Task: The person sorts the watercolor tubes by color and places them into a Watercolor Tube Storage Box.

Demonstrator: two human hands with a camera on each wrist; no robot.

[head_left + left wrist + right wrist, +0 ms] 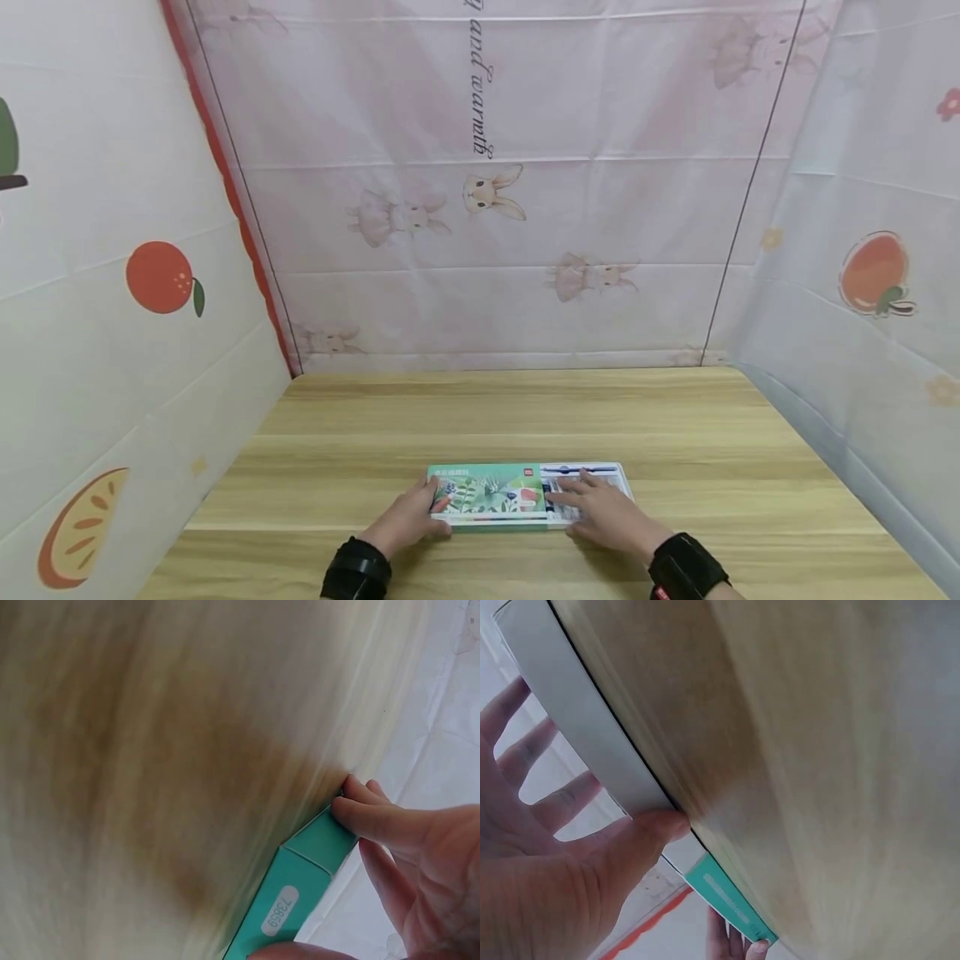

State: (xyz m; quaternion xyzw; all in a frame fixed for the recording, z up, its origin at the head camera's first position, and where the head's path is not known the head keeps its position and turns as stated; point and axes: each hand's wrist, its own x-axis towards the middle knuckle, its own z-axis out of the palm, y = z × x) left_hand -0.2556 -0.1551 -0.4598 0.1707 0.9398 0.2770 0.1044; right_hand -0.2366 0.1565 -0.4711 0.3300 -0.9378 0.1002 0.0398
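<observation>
A flat paint set (491, 492) lies on the wooden table, its green, leaf-printed sleeve covering the left part. From the sleeve's right end sticks out a white tray (617, 481) with dark blue markings and a slim dark brush-like item along its far side. My left hand (411, 512) grips the sleeve's left end, thumb at the near corner and fingers at the far one. My right hand (611, 515) holds the tray part, its spread fingers over the top and the thumb (656, 825) against the white near side. Both palms hide parts of the box.
The wooden table (517, 417) reaches back to a pale pink cloth (600, 208) with rabbit prints. Fruit-printed white cloths hang on the left (75, 358) and right (840, 192). Black straps (358, 571) circle both wrists.
</observation>
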